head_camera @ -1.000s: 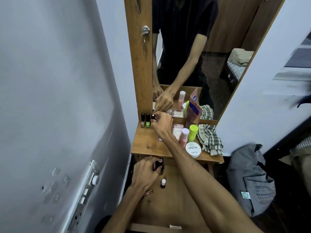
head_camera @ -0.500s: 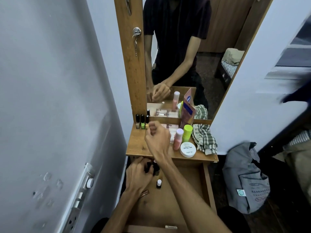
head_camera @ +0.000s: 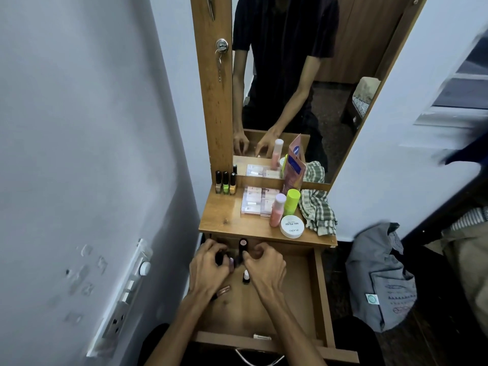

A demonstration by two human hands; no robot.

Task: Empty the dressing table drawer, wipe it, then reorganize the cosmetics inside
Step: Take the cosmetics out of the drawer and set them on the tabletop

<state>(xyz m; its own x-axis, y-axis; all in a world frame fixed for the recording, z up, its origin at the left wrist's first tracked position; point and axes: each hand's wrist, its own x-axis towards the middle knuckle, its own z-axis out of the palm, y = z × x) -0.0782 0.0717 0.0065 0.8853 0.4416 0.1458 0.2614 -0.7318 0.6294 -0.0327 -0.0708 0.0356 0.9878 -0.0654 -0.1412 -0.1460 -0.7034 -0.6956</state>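
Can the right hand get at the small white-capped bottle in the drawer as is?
Probably yes. The white-capped bottle stands upright on the bare drawer floor just beside the right hand, with nothing over it. That hand's fingers are curled at a dark bottle, so it may need to let go first.

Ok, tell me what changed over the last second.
The right hand left the nail polish row on the tabletop, which gained a third bottle, and came down into the drawer beside the left hand. The left hand stayed on the dark bottles.
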